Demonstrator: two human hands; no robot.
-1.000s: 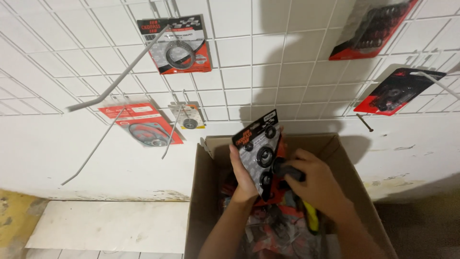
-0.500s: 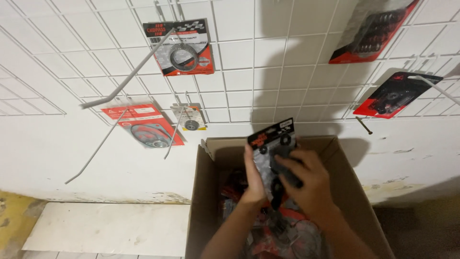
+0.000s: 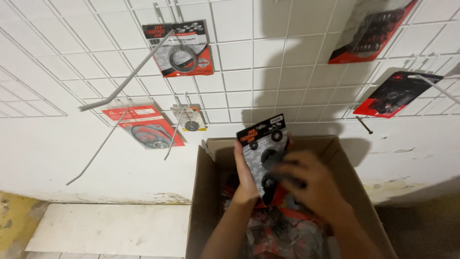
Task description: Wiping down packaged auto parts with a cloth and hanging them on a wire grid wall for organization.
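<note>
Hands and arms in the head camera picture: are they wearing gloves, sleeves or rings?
Both are bare. The left hand and the right hand have no gloves, and no ring or watch shows, though the right hand is blurred. The forearms show no sleeves as far as the picture's lower edge. No cables or markings are visible.

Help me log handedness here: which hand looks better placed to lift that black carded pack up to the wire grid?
Probably the left hand: it grips the pack along its edge, upright above the cardboard box. The right hand only lies across the pack's lower front, blurred, so its grip is unclear.
</note>
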